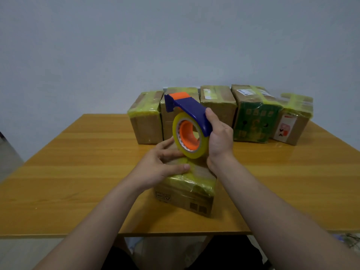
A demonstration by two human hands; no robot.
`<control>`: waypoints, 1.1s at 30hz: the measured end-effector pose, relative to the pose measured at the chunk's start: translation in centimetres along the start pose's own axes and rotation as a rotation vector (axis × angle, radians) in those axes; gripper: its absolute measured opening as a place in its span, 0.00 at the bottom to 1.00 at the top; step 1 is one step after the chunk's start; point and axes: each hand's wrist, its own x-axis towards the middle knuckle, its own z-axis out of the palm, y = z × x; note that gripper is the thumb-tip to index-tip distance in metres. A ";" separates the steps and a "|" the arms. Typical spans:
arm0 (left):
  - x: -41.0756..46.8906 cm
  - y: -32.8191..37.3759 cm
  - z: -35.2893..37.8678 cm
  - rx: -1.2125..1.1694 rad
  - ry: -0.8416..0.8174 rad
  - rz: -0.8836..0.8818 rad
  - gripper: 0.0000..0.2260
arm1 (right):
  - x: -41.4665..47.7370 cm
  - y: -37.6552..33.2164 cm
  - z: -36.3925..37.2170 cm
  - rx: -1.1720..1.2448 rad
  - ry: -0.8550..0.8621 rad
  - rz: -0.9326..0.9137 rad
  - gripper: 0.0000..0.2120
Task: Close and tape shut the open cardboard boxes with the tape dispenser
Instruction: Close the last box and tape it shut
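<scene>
Six cardboard boxes stand on the wooden counter (78,172): five in a row along its far edge and one alone, close to the middle of its near edge. Counting from the left, the row holds the leftmost box (146,123), the second box (167,125), the third box (218,106), a green printed box (253,121) and the rightmost box (292,125). They stand side by side, touching or nearly so, and all five are closed, with yellowish tape across their tops. The near box (187,195) is also wrapped in yellowish tape over its top and front edge, and small printed marks show on its front face. One tape dispenser (192,112), blue with an orange tip, is held up over the near box, and one tape roll (194,154) of yellowish clear tape sits on its orange hub. From this view the dispenser and roll stand in front of the second box and hide much of it. The right grip (220,137) is closed around the dispenser's blue handle, thumb on top. The left grip (159,166) lies on the top of the near box with its fingers spread and fairly straight, holding nothing, its fingertips beside the roll — whether they touch it cannot be told. Both grips and the roll cover most of the near box's top. A plain pale wall (175,45) rises behind the row.
</scene>
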 end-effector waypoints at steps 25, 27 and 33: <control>-3.2 -2.1 -5.4 0.213 -0.059 0.278 0.16 | 0.0 1.2 -0.7 0.041 -0.020 0.046 0.14; -3.1 -2.0 -4.8 0.185 -0.026 0.312 0.13 | 0.0 1.1 -0.7 0.047 -0.016 0.048 0.14; -2.7 -2.0 -4.1 0.319 0.059 0.415 0.10 | 0.2 1.4 -0.7 0.030 -0.014 0.047 0.15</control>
